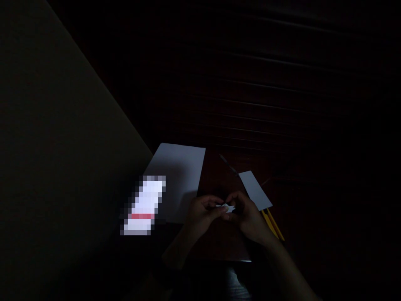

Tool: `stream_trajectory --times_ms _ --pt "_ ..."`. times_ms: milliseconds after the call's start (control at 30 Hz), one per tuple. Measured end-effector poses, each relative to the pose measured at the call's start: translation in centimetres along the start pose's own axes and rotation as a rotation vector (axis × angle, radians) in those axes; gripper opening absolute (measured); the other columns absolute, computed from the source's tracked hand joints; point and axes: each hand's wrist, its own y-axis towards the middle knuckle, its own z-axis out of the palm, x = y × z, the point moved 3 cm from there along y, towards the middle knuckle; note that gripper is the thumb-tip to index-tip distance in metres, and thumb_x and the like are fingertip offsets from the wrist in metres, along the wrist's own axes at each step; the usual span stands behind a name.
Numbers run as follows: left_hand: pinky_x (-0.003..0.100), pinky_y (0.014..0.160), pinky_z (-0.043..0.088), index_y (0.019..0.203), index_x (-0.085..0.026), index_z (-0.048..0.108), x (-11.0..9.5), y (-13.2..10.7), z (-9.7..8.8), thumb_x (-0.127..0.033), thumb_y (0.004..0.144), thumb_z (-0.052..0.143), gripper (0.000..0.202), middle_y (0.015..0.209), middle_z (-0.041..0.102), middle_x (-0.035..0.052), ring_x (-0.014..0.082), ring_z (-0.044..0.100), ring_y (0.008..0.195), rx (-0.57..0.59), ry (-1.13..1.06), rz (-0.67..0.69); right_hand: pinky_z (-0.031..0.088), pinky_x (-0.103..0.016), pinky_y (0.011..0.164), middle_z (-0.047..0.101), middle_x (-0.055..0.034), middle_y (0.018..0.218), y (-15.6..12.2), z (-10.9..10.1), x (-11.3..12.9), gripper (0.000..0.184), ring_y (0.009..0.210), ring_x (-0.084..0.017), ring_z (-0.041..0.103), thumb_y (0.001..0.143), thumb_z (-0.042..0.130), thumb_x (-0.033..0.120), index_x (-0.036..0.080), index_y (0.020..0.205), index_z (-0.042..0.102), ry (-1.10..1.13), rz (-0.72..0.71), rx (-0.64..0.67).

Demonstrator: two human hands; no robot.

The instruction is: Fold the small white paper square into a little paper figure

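Left hand (199, 215) and right hand (247, 214) pinch a paper piece (231, 208) in their fingers; it looks partly folded, pointed; right of it, a white slip (255, 190) seems unfolded.

Above a dark reddish-brown worktop (219, 248), the left hand (200, 213) and right hand (247, 215) pinch a small white pointed paper piece (231, 208). Leftward lies a large white paper sheet (180, 175), partly overlapped by a bright pixelated rectangle (144, 202); rightward, a slender dark stick (229, 164), a white rectangular card (255, 190) and long yellow strips (273, 225).
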Motion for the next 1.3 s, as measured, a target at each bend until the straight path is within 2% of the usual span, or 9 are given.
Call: stream_trajectory --times_ms 200,300,400,500,600,800,1033,1167,1300 --pt "0.026 0.067 0.047 0.091 -0.021 0.064 -0.3 -0.8 1.2 -0.024 0.073 0.064 0.018 0.07 0.07 0.0009 0.0177 0.065 0.071 -0.019 0.173 0.097 0.043 -0.023 0.055 0.052 0.0038 0.074 0.2 -0.1 -0.8 0.034 0.066 -0.013 0.052 0.06 0.065 0.008 0.021 0.089 0.051 0.144 0.054 -0.057" --pt "0.025 0.065 0.046 0.093 -0.022 0.065 -0.4 -0.8 1.2 -0.022 0.071 0.064 0.022 0.071 0.07 0.0006 0.0175 0.065 0.071 -0.042 0.211 0.118 0.043 -0.022 0.052 0.052 0.0046 0.073 0.2 0.0 -1.4 0.039 0.062 -0.012 0.052 0.058 0.066 0.008 0.022 0.09 0.05 0.229 0.113 -0.054" --pt "0.024 0.058 0.045 0.089 -0.019 0.066 -0.1 -0.4 0.8 -0.024 0.07 0.066 0.02 0.066 0.068 0.0008 0.0161 0.063 0.063 -0.069 0.161 0.086 0.045 -0.024 0.051 0.054 0.0045 0.074 0.2 0.2 -1.4 0.042 0.059 -0.012 0.053 0.059 0.069 0.013 0.022 0.096 0.049 0.276 0.159 -0.02" --pt "0.023 0.053 0.043 0.086 -0.016 0.065 0.4 0.2 0.3 -0.027 0.069 0.068 0.02 0.064 0.067 0.002 0.0145 0.061 0.058 -0.08 0.043 0.002 0.047 -0.027 0.062 0.057 0.0021 0.081 0.1 0.0 -0.5 0.042 0.071 -0.015 0.057 0.062 0.072 0.018 0.022 0.099 0.053 0.15 0.086 -0.067" --pt "0.022 0.051 0.043 0.091 -0.014 0.064 0.6 0.4 0.0 -0.03 0.069 0.069 0.028 0.065 0.067 0.0026 0.0134 0.06 0.056 -0.029 -0.077 -0.075 0.046 -0.029 0.073 0.06 -0.0003 0.089 0.0 -0.1 0.2 0.039 0.084 -0.017 0.057 0.066 0.072 0.021 0.023 0.101 0.057 0.024 -0.002 -0.094" --pt "0.025 0.059 0.047 0.096 -0.015 0.064 0.5 0.5 -0.4 -0.032 0.064 0.074 0.037 0.068 0.068 0.0036 0.0165 0.064 0.063 -0.013 -0.052 -0.065 0.046 -0.027 0.063 0.059 0.0015 0.076 0.2 -0.6 -1.0 0.035 0.071 -0.016 0.057 0.067 0.071 0.023 0.022 0.1 0.06 0.001 0.061 -0.066" --pt "0.027 0.063 0.049 0.089 -0.017 0.067 0.4 0.4 0.2 -0.027 0.063 0.074 0.029 0.068 0.07 0.0037 0.0187 0.066 0.067 0.053 -0.009 0.024 0.046 -0.027 0.067 0.06 0.001 0.089 0.2 -0.4 -0.3 0.044 0.08 -0.016 0.057 0.061 0.074 0.017 0.024 0.102 0.059 0.035 0.042 0.026" --pt "0.027 0.06 0.05 0.088 -0.016 0.066 0.3 0.2 0.4 -0.026 0.061 0.075 0.03 0.063 0.068 0.0022 0.0181 0.066 0.06 0.044 -0.058 -0.012 0.045 -0.027 0.07 0.062 0.0006 0.092 0.2 0.0 0.0 0.043 0.083 -0.017 0.056 0.061 0.071 0.013 0.024 0.102 0.059 0.008 0.013 -0.014" --pt "0.028 0.058 0.05 0.088 -0.014 0.064 0.0 0.0 0.7 -0.024 0.059 0.076 0.033 0.058 0.067 0.0014 0.0176 0.065 0.055 0.061 -0.174 -0.075 0.045 -0.026 0.064 0.061 0.0007 0.089 0.1 0.4 -0.2 0.048 0.075 -0.015 0.055 0.059 0.068 0.009 0.024 0.103 0.058 0.008 0.035 -0.078"
